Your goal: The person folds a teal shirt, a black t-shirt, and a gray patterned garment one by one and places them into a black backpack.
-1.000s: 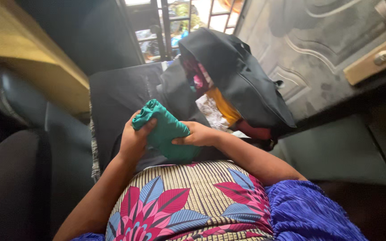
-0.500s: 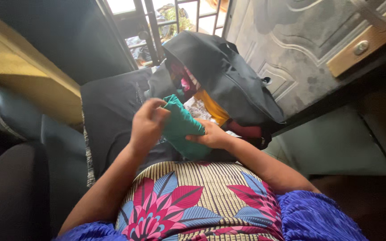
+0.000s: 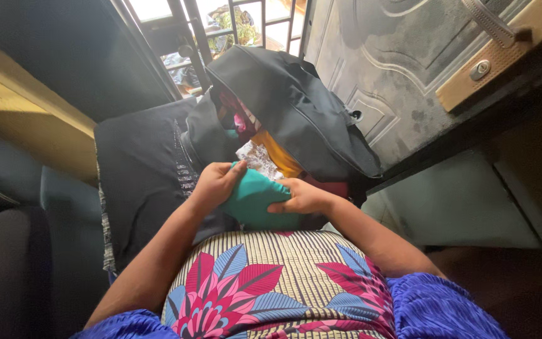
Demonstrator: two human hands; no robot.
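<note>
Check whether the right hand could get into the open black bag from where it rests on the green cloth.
Probably yes. The right hand lies on the green cloth, just below the black bag; the bag's mouth gapes toward it and nothing stands between, though clothes fill it.

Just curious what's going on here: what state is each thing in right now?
Green cloth: folded into a bundle, gripped by both hands.
Left hand: closed on the cloth.
Right hand: closed on the cloth.
Black bag: unzipped, clothes inside.
Door: swung open.
</note>
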